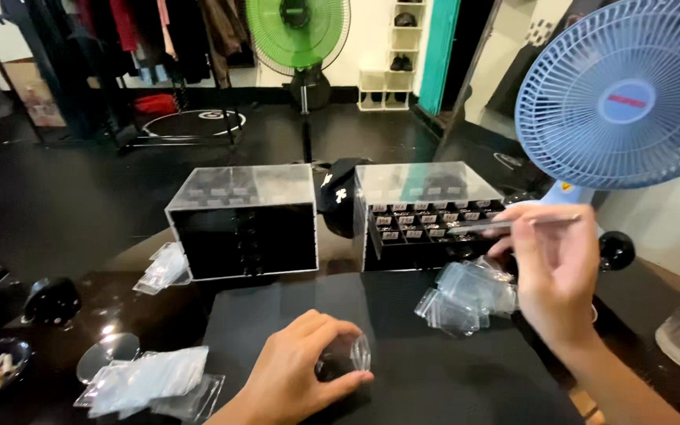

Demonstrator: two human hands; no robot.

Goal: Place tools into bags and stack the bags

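Your left hand [297, 370] grips a small clear-lidded round case [346, 358] – dark inside, contents unclear – low on the black mat [434, 378]. Right hand [552, 271] pinches tweezers [513, 226] by the open drawer [426, 224] of labelled compartments – clear organizer box [426, 185].

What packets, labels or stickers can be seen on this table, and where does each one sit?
Clear plastic packets: loose heap, front left.
Clear packets: pile below the right hand.
Small packets: beside the left drawer box.
White labels: rows in the open drawer.
Red sticker: blue fan hub.
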